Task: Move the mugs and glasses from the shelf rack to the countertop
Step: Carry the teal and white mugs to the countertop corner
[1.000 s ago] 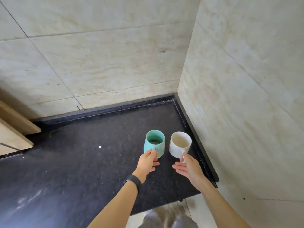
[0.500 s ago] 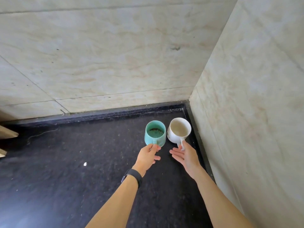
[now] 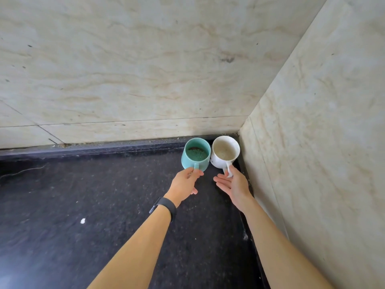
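Both mugs pushed deeper into corner | left hand [image 3: 185,181] pinches teal mug [image 3: 195,154] handle | right hand [image 3: 233,184] open beside white mug [image 3: 225,152] handle | counter [image 3: 104,205] space kept free

Teal mug [image 3: 195,154] and white mug [image 3: 225,152] — upright, side by side in the countertop [image 3: 83,205] corner.

A single head-worn wide-angle view looks forward and steeply down into the corner where two marble walls [image 3: 145,69] meet the dark table [image 3: 83,236]. It faces that corner from close range, at arm's reach. Both forearms enter from the bottom edge toward the corner. Straight lines bow near the frame's edges.
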### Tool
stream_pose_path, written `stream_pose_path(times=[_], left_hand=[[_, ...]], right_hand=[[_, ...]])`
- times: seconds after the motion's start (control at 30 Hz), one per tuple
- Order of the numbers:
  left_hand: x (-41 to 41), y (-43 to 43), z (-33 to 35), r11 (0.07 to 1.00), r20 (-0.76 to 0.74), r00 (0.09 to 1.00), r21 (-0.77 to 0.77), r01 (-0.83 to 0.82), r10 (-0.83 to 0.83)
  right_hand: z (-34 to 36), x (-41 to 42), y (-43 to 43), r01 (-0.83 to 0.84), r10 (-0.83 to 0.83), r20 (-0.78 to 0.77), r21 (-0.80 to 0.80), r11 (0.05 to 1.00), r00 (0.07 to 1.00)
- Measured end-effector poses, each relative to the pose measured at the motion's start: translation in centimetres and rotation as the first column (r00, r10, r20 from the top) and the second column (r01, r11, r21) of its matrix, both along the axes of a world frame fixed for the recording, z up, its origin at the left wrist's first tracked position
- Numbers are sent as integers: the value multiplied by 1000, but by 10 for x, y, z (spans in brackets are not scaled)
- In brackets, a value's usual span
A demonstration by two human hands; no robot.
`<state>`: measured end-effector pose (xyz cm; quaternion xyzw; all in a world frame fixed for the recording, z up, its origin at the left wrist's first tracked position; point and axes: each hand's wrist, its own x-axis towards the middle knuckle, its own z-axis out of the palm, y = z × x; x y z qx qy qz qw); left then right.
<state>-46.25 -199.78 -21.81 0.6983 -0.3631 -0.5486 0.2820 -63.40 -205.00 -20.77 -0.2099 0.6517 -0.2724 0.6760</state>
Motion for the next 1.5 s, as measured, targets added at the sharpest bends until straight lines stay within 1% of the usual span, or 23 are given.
stream_pose_path(times=[0.1, 0.17, 0.27, 0.33, 0.4, 0.47, 0.57, 0.67, 0.83, 0.97, 1.03, 1.1, 1.17, 1.27, 1.37, 1.43, 1.5], left_hand=[[3, -5, 4, 999, -3, 999, 9, 47, -47], [4, -5, 4, 999, 8, 999, 14, 43, -43], [-4, -2, 5, 999, 10, 999, 11, -31, 31], [-12, 1, 4, 993, -12, 993, 19, -115, 115], [-20, 4, 3, 987, -34, 987, 30, -157, 158], [-24, 3, 4, 990, -23, 990, 26, -138, 138], [-20, 0, 7, 997, 45, 996, 29, -72, 71], [-16, -3, 9, 998, 65, 996, 28, -61, 59], [-17, 0, 9, 998, 62, 997, 29, -56, 54], [-18, -5, 12, 999, 137, 991, 49, -16, 9], [-19, -4, 17, 997, 163, 986, 65, -37, 26], [-18, 2, 25, 994, 167, 984, 73, -76, 63], [-12, 15, 33, 995, 209, 978, 95, -42, 22], [-4, 49, 53, 991, 277, 959, 127, 33, -67], [2, 100, 79, 977, 383, 903, 163, 140, -194], [9, 134, 96, 962, 486, 831, 159, 220, -270], [20, 164, 119, 955, 610, 738, 128, 267, -288]], right_hand=[[1, 5, -4, 8, -8, 2, -6, 1000, 1000], [1, 8, -4, 1, -2, -18, -21, 1000, 1000], [0, 9, -3, -5, 3, -42, -46, 999, 999], [0, 10, -3, -2, -1, -42, -50, 999, 999], [-1, 12, 1, -10, 8, -40, -50, 999, 999], [-4, 15, 5, -31, 28, -44, -57, 998, 999], [-7, 13, 2, -23, 18, -63, -77, 997, 998], [-5, 9, -7, -11, 5, -68, -83, 996, 998], [-11, 7, -6, -85, 70, -130, -117, 989, 989], [-6, 3, -7, -181, 161, -185, -100, 978, 969], [-1, -1, -3, -206, 174, -270, -98, 974, 947], [9, -8, 9, -186, 127, -360, -136, 973, 924], [20, -14, 28, -187, 104, -417, -163, 969, 903], [39, -17, 68, -281, 188, -480, -129, 951, 857], [68, -14, 121, -464, 297, -596, -145, 874, 746], [93, -10, 155, -585, 362, -658, -149, 797, 661], [115, -4, 183, -679, 397, -700, -171, 714, 593]])
